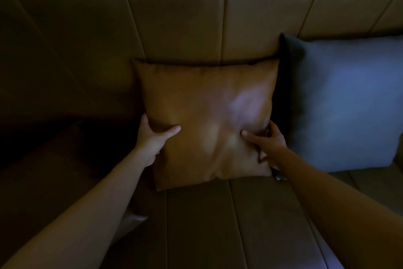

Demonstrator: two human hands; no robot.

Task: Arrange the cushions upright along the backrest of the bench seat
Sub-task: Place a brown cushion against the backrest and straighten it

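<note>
A tan leather cushion stands upright in the middle, its top edge leaning on the brown panelled backrest and its bottom on the seat. My left hand grips its lower left edge, thumb pressed into the front. My right hand grips its lower right edge, thumb on the front and fingers behind. A grey-blue fabric cushion stands upright against the backrest just to the right, close beside the tan one.
The light is dim. The bench's left part lies in deep shadow. A pale rounded shape shows under my left forearm; I cannot tell what it is. A small dark object sits at the tan cushion's bottom right corner.
</note>
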